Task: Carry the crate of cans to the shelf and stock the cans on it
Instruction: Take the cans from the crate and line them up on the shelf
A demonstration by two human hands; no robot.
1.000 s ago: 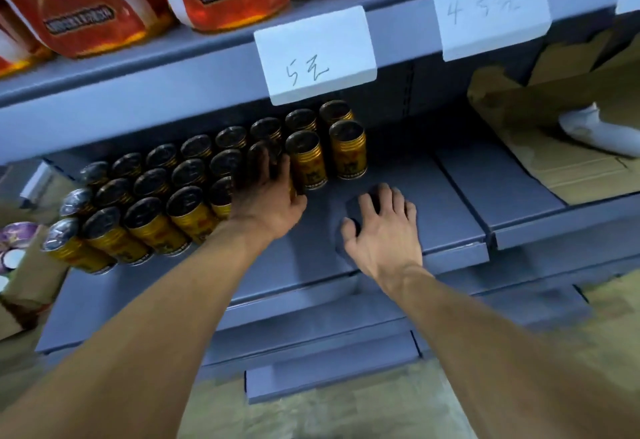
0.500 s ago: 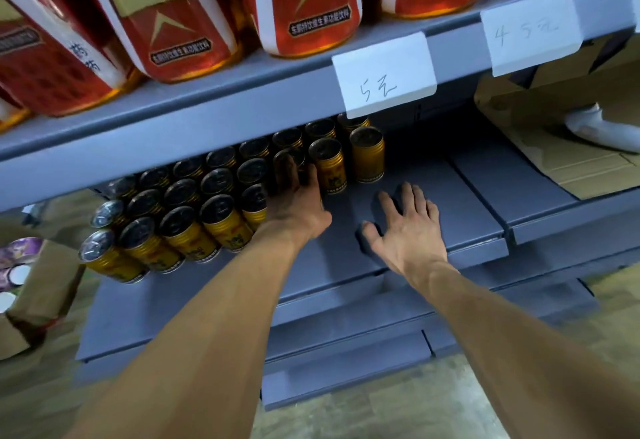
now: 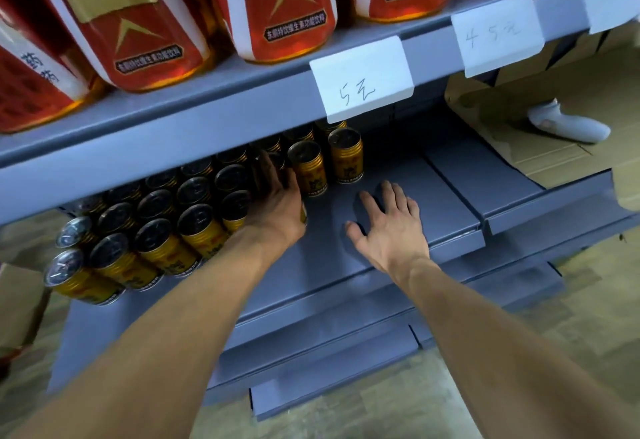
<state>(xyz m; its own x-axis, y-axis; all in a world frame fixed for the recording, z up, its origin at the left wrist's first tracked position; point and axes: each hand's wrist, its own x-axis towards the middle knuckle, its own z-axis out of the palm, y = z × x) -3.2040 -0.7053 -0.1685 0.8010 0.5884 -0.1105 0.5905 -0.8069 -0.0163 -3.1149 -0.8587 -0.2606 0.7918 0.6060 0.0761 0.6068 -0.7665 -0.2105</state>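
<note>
Left hand (image 3: pixel 277 210) grips one gold can among roughly twenty cans (image 3: pixel 162 230); right hand (image 3: pixel 388 230) lies open, flat on the shelf (image 3: pixel 433 196). Above the hands, two tags (image 3: pixel 362 80) carry handwritten prices, the nearer starting with "5".

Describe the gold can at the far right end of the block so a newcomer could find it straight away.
Find the grey shelf under the white price tag. Gold cans fill its left part; the right hand lies flat on the bare part. The wanted can stands rightmost, with nothing but bare shelf on its right side.

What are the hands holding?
The left hand grips a gold can by its side, mostly hidden. The right hand holds nothing, flat on the shelf.
</note>
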